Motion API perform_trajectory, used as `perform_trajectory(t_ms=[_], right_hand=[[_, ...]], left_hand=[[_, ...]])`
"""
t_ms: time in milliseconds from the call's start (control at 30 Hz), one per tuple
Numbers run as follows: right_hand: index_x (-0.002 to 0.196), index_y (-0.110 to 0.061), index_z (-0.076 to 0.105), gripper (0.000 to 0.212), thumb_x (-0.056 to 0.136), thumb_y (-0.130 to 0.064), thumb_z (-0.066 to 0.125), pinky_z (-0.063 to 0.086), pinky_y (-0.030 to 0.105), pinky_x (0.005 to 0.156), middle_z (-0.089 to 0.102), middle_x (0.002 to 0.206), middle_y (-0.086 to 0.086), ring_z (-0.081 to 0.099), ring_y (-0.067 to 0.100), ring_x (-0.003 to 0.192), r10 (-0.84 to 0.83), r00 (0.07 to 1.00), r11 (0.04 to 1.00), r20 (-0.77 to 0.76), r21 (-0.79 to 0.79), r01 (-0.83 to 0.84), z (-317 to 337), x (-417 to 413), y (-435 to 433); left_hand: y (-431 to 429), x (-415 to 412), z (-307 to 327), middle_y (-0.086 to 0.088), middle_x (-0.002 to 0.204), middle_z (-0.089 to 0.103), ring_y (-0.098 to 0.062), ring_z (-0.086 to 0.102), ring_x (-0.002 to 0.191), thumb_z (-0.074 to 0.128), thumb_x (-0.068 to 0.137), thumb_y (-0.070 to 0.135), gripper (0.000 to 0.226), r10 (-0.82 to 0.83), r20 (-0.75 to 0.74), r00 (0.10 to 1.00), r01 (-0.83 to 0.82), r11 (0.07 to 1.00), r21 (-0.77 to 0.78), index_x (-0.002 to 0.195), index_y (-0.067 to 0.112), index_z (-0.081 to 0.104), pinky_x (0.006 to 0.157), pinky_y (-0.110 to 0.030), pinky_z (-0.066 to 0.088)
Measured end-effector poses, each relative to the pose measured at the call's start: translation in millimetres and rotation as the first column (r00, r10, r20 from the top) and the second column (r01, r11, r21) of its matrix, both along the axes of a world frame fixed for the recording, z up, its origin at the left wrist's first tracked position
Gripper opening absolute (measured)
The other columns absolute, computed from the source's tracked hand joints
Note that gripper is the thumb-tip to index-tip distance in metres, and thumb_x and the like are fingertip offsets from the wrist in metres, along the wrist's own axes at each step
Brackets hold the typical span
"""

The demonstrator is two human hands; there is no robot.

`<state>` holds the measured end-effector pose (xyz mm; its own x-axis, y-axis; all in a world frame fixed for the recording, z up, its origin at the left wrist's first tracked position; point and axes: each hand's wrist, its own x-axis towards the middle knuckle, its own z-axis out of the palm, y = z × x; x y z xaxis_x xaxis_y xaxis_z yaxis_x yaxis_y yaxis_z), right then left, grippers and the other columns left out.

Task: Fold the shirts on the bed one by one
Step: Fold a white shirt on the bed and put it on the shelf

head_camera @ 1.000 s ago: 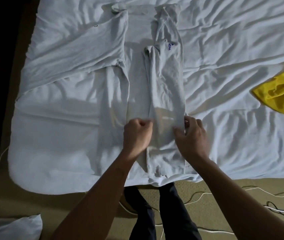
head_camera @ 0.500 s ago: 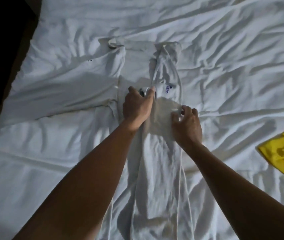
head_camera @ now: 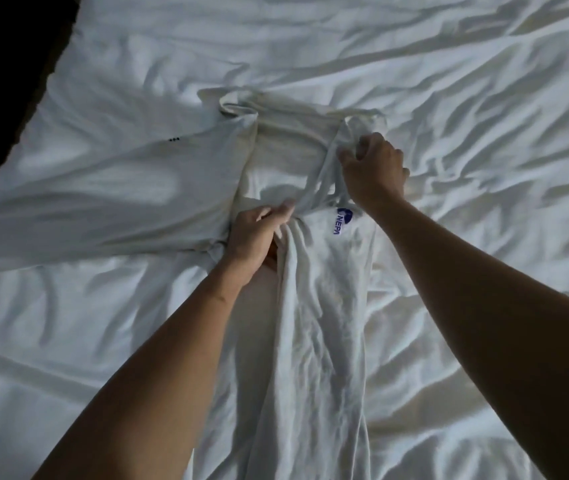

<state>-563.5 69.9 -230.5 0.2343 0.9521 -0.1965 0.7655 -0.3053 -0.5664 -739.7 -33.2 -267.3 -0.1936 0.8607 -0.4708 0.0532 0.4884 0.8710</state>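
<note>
The fingers of the left hand were curled round a bunched ridge of the white shirt at chest level, gripping it. The fingers of the right hand were clenched on a thin folded strip of the same cloth just above a blue printed logo, pinching it against the thumb. The shirt, of soft and creased fabric, lay on the bed as a long narrow band running toward the camera, its right side folded inward. Its collar lay at the far end. One sleeve spread flat and broad to the left, bearing three small dark dots. The white bed sheet beneath was heavily wrinkled.
</note>
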Motion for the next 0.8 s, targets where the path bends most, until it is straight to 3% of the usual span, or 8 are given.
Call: perform_trajectory(t_ms=[133, 267, 433, 567, 700, 733, 800], right_hand=[[0.081, -0.018, 0.066, 0.027, 0.091, -0.042, 0.057, 0.034, 0.043, 0.1, 0.066, 0.084, -0.002, 0.059, 0.027, 0.098, -0.079, 0.996, 0.993, -0.049, -0.089, 0.074, -1.3, 1.6, 28.4], [0.069, -0.015, 0.058, 0.037, 0.087, -0.048, 0.063, 0.039, 0.042, 0.1, 0.066, 0.083, -0.001, 0.059, 0.028, 0.09, -0.151, 0.984, 0.986, -0.099, -0.084, 0.143, -1.1, 7.3, 44.1], [0.07, -0.016, 0.063, 0.038, 0.082, -0.051, 0.066, 0.047, 0.042, 0.1, 0.069, 0.084, -0.002, 0.066, 0.03, 0.092, -0.174, 0.978, 0.984, -0.117, -0.063, 0.167, -9.7, 15.1, 55.2], [0.102, -0.024, 0.071, 0.033, 0.086, -0.053, 0.068, 0.045, 0.043, 0.103, 0.07, 0.103, -0.005, 0.063, 0.025, 0.109, -0.115, 0.989, 0.993, -0.091, -0.043, 0.111, -17.3, 15.8, 52.2], [0.137, -0.019, 0.054, 0.045, 0.097, -0.04, 0.056, 0.035, 0.044, 0.107, 0.053, 0.141, 0.008, 0.046, 0.032, 0.131, -0.061, 0.998, 0.972, 0.034, 0.228, 0.052, -11.5, 5.7, -7.9], [0.143, -0.016, 0.051, 0.047, 0.1, -0.036, 0.051, 0.033, 0.044, 0.111, 0.049, 0.148, 0.01, 0.042, 0.032, 0.137, -0.006, 0.998, 0.961, 0.063, 0.275, -0.012, -9.5, -0.1, -34.5], [0.156, -0.01, 0.038, 0.056, 0.107, -0.037, 0.041, 0.022, 0.045, 0.125, 0.032, 0.165, 0.012, 0.024, 0.03, 0.154, 0.192, 0.971, 0.95, 0.141, 0.221, -0.22, -12.8, -14.3, -93.9]], left_hand=[[-2.9, 0.3, -2.1, -0.007, 0.062, 0.056, -0.017, 0.052, 0.054, 0.084, 0.086, 0.027, 0.032, 0.005, 0.076, 0.997, 0.0, 0.998, -0.067, 0.062, 0.015, 0.066, 0.052, -0.023, 0.041], [-4.3, -2.2, -2.6, -0.015, 0.066, 0.06, -0.024, 0.057, 0.047, 0.082, 0.088, 0.023, 0.023, 0.0, 0.119, 0.993, 0.015, 0.992, -0.128, 0.071, 0.014, 0.069, 0.043, -0.026, 0.047], [-3.5, -0.9, -4.9, -0.015, 0.064, 0.058, -0.024, 0.053, 0.043, 0.08, 0.091, 0.033, 0.027, -0.015, 0.072, 0.997, 0.025, 0.99, -0.141, 0.075, 0.014, 0.068, 0.041, -0.025, 0.043], [-2.3, -2.8, -6.8, -0.012, 0.06, 0.056, -0.023, 0.051, 0.041, 0.074, 0.095, 0.026, 0.028, 0.011, 0.082, 0.997, 0.003, 0.987, -0.16, 0.071, 0.016, 0.063, 0.039, -0.024, 0.042], [-2.2, -4.8, -2.9, -0.005, 0.054, 0.053, -0.02, 0.05, 0.039, 0.067, 0.099, 0.021, 0.03, 0.046, 0.12, 0.992, -0.027, 0.987, -0.161, 0.07, 0.016, 0.059, 0.036, -0.023, 0.04], [-2.6, -6.1, -3.7, -0.006, 0.055, 0.054, -0.021, 0.051, 0.039, 0.066, 0.1, 0.02, 0.03, 0.053, 0.133, 0.99, -0.031, 0.987, -0.158, 0.07, 0.016, 0.06, 0.036, -0.023, 0.041], [-2.4, -6.7, -6.1, -0.012, 0.059, 0.058, -0.024, 0.054, 0.041, 0.065, 0.1, 0.018, 0.027, 0.066, 0.151, 0.986, -0.045, 0.989, -0.142, 0.074, 0.012, 0.062, 0.038, -0.024, 0.043]])
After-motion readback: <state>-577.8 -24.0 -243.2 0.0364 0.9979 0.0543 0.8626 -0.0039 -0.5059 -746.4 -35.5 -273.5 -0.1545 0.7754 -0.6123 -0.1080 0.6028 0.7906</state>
